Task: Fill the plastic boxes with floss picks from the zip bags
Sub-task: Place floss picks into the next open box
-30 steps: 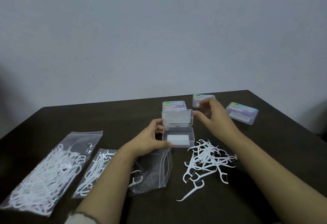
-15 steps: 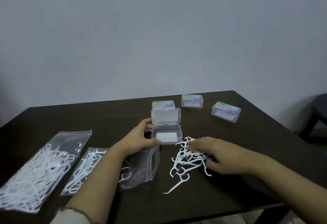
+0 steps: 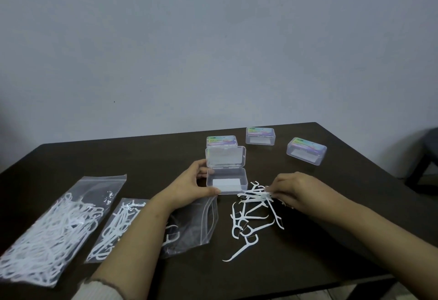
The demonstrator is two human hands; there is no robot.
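Dark tabletop [image 3: 331,240], frame centre: left hand [image 3: 187,187] grips the open box [image 3: 226,181]; right hand [image 3: 296,190] pinches floss picks [image 3: 254,195] from the pile beside it.

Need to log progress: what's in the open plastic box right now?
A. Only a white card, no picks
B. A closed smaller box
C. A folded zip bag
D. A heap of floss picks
A: the open box, held by the left hand, shows only a white card; the loose floss picks lie on the table.
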